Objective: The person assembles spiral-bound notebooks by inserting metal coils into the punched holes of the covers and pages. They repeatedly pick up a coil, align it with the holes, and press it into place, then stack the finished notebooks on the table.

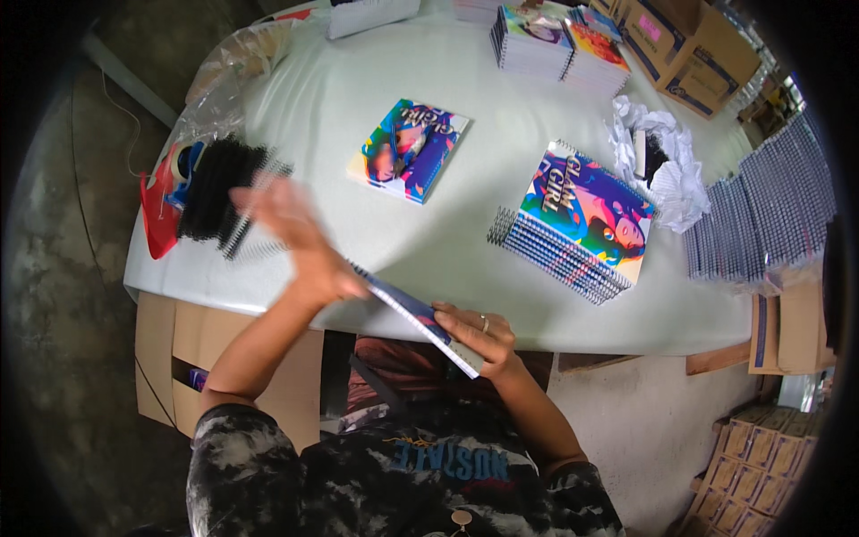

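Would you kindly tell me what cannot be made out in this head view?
- Head view: the left hand is motion-blurred, so whether its fingers grip any of the black coils is unclear.
- Head view: most of the cover of the held notebook is lost to the steep angle and the right hand.
- Head view: the white stack is cut off by the picture's top edge.

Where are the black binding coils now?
At left in the head view, the black binding coils lie on the white table, between the red plastic and the left hand.
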{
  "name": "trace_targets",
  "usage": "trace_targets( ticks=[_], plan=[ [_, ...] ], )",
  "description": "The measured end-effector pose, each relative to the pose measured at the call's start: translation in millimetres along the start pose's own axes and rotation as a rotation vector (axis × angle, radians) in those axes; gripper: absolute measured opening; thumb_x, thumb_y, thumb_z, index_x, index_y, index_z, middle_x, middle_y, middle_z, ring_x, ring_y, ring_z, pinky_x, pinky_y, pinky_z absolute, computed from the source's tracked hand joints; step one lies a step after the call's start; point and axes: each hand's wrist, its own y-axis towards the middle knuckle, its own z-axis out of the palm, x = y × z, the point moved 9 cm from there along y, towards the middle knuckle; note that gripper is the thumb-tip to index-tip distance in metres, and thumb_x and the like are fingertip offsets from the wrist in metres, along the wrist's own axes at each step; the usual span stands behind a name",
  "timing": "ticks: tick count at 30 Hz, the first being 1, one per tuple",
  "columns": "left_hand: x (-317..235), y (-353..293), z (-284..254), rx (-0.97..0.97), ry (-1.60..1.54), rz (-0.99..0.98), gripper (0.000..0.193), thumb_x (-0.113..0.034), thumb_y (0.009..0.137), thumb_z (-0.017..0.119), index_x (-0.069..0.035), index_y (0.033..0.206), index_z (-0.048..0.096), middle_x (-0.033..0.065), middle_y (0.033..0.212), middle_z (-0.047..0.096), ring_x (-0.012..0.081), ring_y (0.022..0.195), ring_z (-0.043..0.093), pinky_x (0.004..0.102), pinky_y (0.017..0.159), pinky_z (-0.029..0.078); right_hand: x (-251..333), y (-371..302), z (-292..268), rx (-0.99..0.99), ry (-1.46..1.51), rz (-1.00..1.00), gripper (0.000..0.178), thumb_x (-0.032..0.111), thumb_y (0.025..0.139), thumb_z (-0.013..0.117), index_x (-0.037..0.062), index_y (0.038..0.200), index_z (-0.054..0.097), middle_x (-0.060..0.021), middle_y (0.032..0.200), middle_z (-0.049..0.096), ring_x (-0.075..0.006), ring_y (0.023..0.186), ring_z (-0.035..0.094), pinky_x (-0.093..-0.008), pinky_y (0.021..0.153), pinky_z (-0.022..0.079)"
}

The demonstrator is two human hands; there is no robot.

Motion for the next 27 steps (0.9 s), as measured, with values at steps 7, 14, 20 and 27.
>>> trace_targets(
  ticks=[7,14,20,27],
  plan=[
    [1,-43,-5,-0.298,-0.117,-0.011,0.111,-0.082,0.07,0.038,0.003,0.139,0.022,0.0265,0.142,0.017,0.0411,0.134,0.013,0.0609,0.105,0.005,3,6,-4,-0.02,-0.003,-0.054,0.034,0.006,0.071,0.069,-0.0032,0.104,0.064,-0.0213,0.099,0.065,-0.029,0.085,0.067,-0.0354,0.074,0.055],
    [-49,-11,-14,-0.134,-0.182,0.224,0.109,-0.081,0.072,0.035,0.004,0.138,0.023,0.0316,0.141,0.016,0.0502,0.13,0.011,0.0619,0.104,0.004,1,2,-16,-0.064,-0.059,-0.076,0.033,0.005,0.071,0.069,-0.0025,0.102,0.065,-0.0187,0.099,0.066,-0.0266,0.085,0.068,-0.033,0.073,0.054],
    [-70,-51,30,0.253,-0.338,0.007,0.089,-0.072,0.084,0.023,-0.001,0.136,0.029,0.0377,0.136,0.022,0.0534,0.128,0.02,0.0611,0.102,0.014,-1,1,-8,-0.071,-0.048,-0.007,0.03,0.006,0.07,0.069,-0.0012,0.1,0.066,-0.0184,0.097,0.067,-0.0267,0.084,0.068,-0.0343,0.074,0.054],
    [-61,3,-4,-0.216,-0.302,0.129,0.098,-0.074,0.075,0.041,0.003,0.135,0.03,0.0329,0.14,0.019,0.049,0.129,0.019,0.0592,0.105,0.009,15,6,7,-0.013,-0.084,-0.092,0.032,0.008,0.071,0.069,-0.0011,0.102,0.065,-0.0182,0.096,0.066,-0.0271,0.082,0.068,-0.0342,0.07,0.055]
  ],
)
